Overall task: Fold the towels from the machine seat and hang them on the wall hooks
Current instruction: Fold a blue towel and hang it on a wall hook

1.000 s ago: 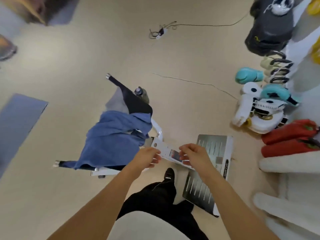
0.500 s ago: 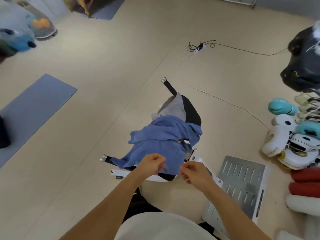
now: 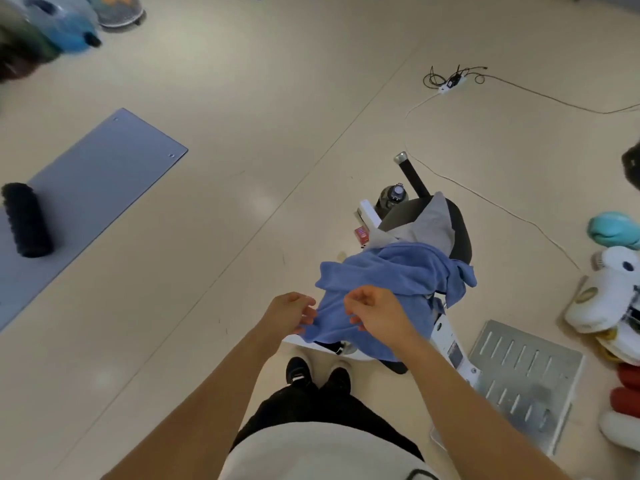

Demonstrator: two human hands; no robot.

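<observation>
1. Both hands are now working at the near edge of the blue towel (image 3: pixel 391 275), right of the frame's centre; a second ago they were holding a white card.
2. The left hand (image 3: pixel 289 311) is pinching the towel's lower left edge with curled fingers.
3. The right hand (image 3: pixel 375 311) is gripping the cloth just beside it, fingers curled.
4. The blue towel is lying draped over the black machine seat (image 3: pixel 459 233), on top of a grey towel (image 3: pixel 431 225).
5. The grey mat (image 3: pixel 90 168) is sitting further right in the frame than before.
</observation>
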